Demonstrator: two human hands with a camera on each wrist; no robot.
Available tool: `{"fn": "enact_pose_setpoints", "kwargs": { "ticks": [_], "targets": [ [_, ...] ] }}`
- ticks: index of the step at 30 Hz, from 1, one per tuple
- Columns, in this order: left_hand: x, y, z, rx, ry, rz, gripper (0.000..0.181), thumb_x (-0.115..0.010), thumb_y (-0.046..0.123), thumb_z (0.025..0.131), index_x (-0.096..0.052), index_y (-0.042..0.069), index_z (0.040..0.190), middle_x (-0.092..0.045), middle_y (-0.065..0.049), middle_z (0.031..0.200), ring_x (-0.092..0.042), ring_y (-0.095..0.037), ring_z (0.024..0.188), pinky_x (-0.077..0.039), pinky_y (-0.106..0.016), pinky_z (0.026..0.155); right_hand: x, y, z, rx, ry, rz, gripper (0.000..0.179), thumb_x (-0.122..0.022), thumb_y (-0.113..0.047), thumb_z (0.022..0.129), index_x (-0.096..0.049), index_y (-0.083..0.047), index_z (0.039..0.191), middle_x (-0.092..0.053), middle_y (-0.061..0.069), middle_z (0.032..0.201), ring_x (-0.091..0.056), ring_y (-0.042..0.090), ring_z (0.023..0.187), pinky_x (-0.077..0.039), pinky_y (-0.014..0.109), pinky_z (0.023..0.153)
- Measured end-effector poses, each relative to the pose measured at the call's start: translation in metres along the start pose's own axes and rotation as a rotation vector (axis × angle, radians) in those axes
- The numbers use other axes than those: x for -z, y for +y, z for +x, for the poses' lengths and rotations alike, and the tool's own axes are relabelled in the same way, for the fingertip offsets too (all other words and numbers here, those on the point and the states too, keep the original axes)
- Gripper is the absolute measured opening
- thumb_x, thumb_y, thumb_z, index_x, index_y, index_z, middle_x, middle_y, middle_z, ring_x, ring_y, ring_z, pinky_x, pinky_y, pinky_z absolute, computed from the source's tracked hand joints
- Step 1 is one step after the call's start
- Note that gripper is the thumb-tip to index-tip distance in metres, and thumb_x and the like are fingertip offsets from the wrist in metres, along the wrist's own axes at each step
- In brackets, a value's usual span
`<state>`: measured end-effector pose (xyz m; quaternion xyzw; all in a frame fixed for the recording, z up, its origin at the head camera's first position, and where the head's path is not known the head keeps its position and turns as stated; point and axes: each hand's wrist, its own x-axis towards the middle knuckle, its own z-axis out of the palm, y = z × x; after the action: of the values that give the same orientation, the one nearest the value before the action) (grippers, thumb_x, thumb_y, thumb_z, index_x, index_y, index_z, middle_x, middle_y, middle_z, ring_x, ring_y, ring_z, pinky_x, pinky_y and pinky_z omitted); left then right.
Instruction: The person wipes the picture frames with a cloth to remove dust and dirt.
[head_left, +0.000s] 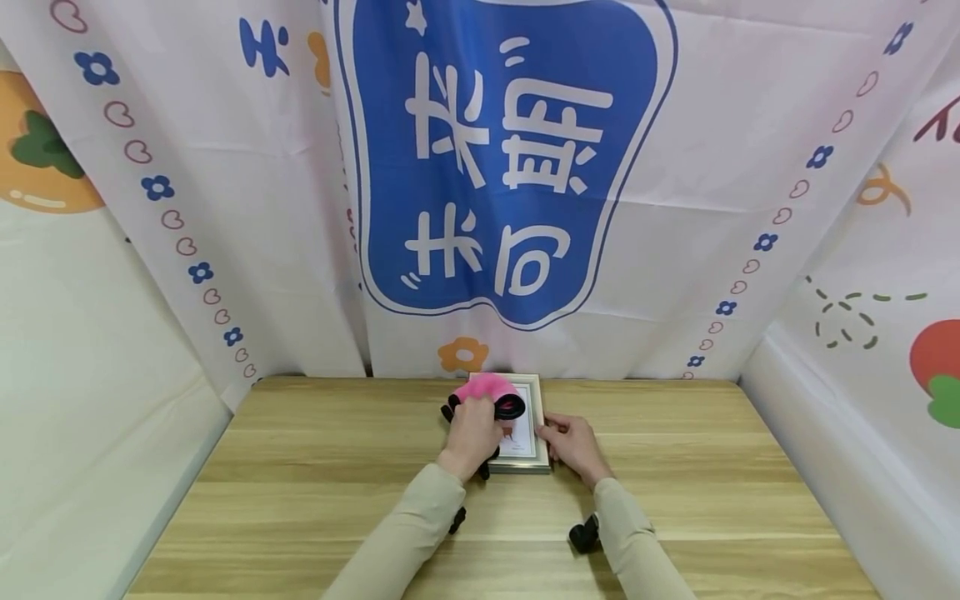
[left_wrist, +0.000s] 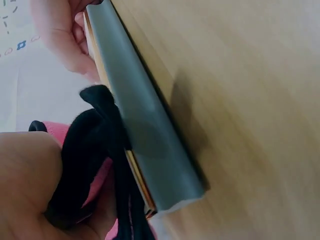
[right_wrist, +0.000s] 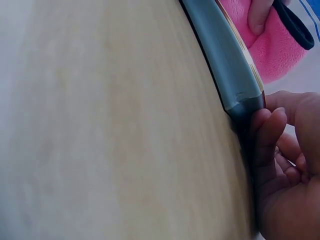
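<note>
A picture frame point(head_left: 537, 408) with a pale border and a print inside lies at the table's far edge, partly hidden by a cloth and the left hand. My left hand point(head_left: 472, 433) grips a fluffy pink cloth point(head_left: 486, 385) with black edging, bunched over the frame's left part. In the left wrist view, black edging point(left_wrist: 95, 145) loops out beside the fingers and touches the frame's grey side point(left_wrist: 145, 110). At the frame's right edge, my right hand point(head_left: 576, 443) pinches it between thumb and fingers, as the right wrist view shows near the frame's corner point(right_wrist: 245, 107).
The wood-grain table point(head_left: 337, 483) ends at the back against a hanging printed curtain point(head_left: 697, 208). Pale, patterned sheets hang on both sides. A small black device point(head_left: 584, 534) shows near the right wrist.
</note>
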<state>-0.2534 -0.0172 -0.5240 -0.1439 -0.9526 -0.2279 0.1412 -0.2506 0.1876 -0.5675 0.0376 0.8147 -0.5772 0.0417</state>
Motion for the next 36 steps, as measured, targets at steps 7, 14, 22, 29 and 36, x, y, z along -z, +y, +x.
{"fn": "enact_pose_setpoints", "kwargs": {
  "ticks": [7,14,22,29,36],
  "targets": [
    [-0.004,0.002,-0.002,-0.003,0.048,-0.072,0.014,-0.079,-0.001,0.078,-0.066,0.003,0.077,-0.069,-0.011,0.068,-0.071,-0.030,0.063,-0.055,-0.041,0.056,0.000,0.000,0.000,0.018,0.007,-0.013,0.045,-0.075,-0.014,0.098,-0.068,-0.003,0.141,-0.058,-0.001,0.065,-0.052,0.009,0.051,-0.042,0.025,0.048],
    [-0.016,0.011,0.000,0.041,0.031,-0.178,0.007,-0.075,0.000,0.082,-0.068,0.001,0.081,-0.072,-0.016,0.074,-0.073,-0.033,0.068,-0.057,-0.043,0.058,0.001,0.000,-0.001,0.025,0.000,-0.015,0.045,-0.074,-0.014,0.098,-0.068,-0.003,0.141,-0.059,-0.001,0.064,-0.053,0.009,0.051,-0.042,0.025,0.048],
    [-0.039,0.015,0.002,-0.035,0.122,-0.247,0.011,-0.071,0.002,0.080,-0.063,0.008,0.074,-0.068,-0.008,0.067,-0.067,-0.022,0.059,-0.048,-0.042,0.046,0.001,0.002,-0.001,0.029,-0.009,-0.029,0.046,-0.070,-0.012,0.101,-0.064,0.000,0.144,-0.063,0.002,0.068,-0.054,0.010,0.053,-0.043,0.025,0.049],
    [-0.029,0.027,-0.001,0.097,0.009,-0.360,0.015,-0.069,-0.004,0.083,-0.061,0.006,0.077,-0.068,-0.011,0.073,-0.061,-0.020,0.067,-0.050,-0.037,0.059,0.002,0.003,-0.001,0.022,-0.002,-0.033,0.044,-0.070,-0.013,0.100,-0.066,-0.003,0.143,-0.062,0.001,0.066,-0.054,0.011,0.053,-0.043,0.025,0.049],
    [-0.040,0.015,0.001,0.090,0.050,-0.450,0.007,-0.063,-0.002,0.083,-0.065,0.004,0.083,-0.071,-0.014,0.078,-0.063,-0.022,0.070,-0.053,-0.041,0.063,0.001,0.001,0.001,0.008,-0.001,-0.039,0.046,-0.071,-0.016,0.100,-0.066,-0.003,0.144,-0.063,0.000,0.067,-0.055,0.010,0.053,-0.044,0.025,0.050]
  ]
}}
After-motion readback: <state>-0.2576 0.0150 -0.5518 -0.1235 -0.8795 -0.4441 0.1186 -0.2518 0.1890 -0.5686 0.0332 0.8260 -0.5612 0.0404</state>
